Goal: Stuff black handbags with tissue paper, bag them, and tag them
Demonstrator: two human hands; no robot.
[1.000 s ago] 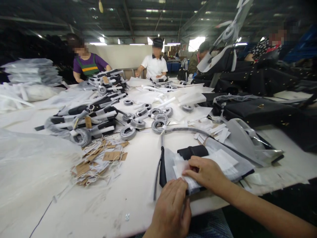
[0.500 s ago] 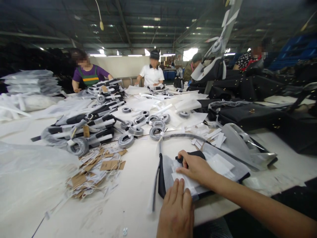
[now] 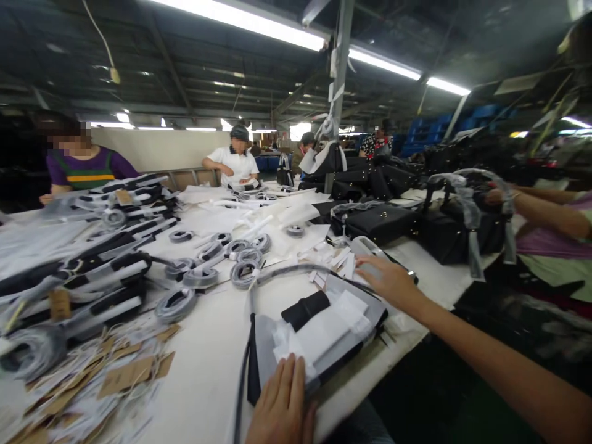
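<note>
A flat black bag (image 3: 342, 365) with grey and white wrapping lies at the table's front edge. On it sit a small rolled black piece (image 3: 305, 309) and white wrapping (image 3: 324, 330). My left hand (image 3: 282, 401) rests flat with fingers stretched out on the near left part of the wrapping. Beyond the bag's far right corner, my right hand (image 3: 393, 283) is open with fingers spread, beside white paper tags (image 3: 340, 259) and a clear-wrapped piece (image 3: 367, 248). A grey wrapped strap (image 3: 296, 269) arches behind the bag.
Wrapped coils (image 3: 245, 273) and brown tags (image 3: 127, 374) lie on the table (image 3: 198, 370). Black wrapped pieces (image 3: 106, 271) are heaped at left, black bags (image 3: 383, 219) at the back right. Several people work around, one person's arm (image 3: 550, 209) at right.
The view has turned right. My right hand has left the rolled black piece and moved right, past the bag, with its fingers now spread. My left hand stays on the wrapping.
</note>
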